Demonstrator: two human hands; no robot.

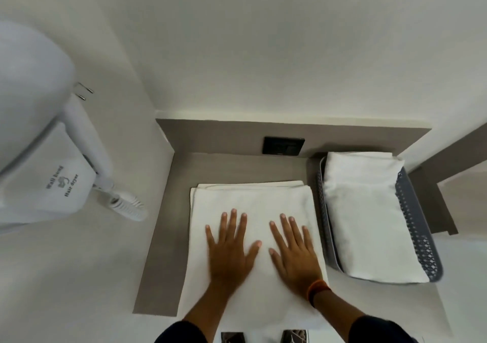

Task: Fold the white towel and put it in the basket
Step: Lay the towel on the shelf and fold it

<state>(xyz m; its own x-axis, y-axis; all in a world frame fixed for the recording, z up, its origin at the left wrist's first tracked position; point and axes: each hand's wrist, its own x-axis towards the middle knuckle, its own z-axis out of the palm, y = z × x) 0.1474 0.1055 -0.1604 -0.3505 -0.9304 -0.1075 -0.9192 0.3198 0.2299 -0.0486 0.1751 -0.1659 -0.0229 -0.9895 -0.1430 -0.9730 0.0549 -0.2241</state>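
A: Start at the far left. What's there?

B: A wall-hung hair dryer on the white wall, well apart from the work. Then the grey shelf, and on it the white towel, already folded into a thick rectangle with layered edges showing along its far side.

A: And the hands?

B: The left hand lies flat on the towel, fingers spread, palm down. Nothing is pinched or gripped. The right hand rests just beside it in the same way, open and pressing, with an orange band at the wrist. Both look to be smoothing the fold.

A: Further right?

B: A black wall socket sits behind the towel, and the grey perforated basket stands just beside the towel's right edge. It already holds a folded white towel in the basket that fills most of it.

A: What could go wrong?

B: The near end of the towel appears to overhang the shelf's front edge, so lifting the palms carelessly could let it slide and unfold. Picking it up by one side would likely let the loose layers fan open. And the basket looks nearly full, so a crooked placement might leave the new towel perched on the rim or tip it out.
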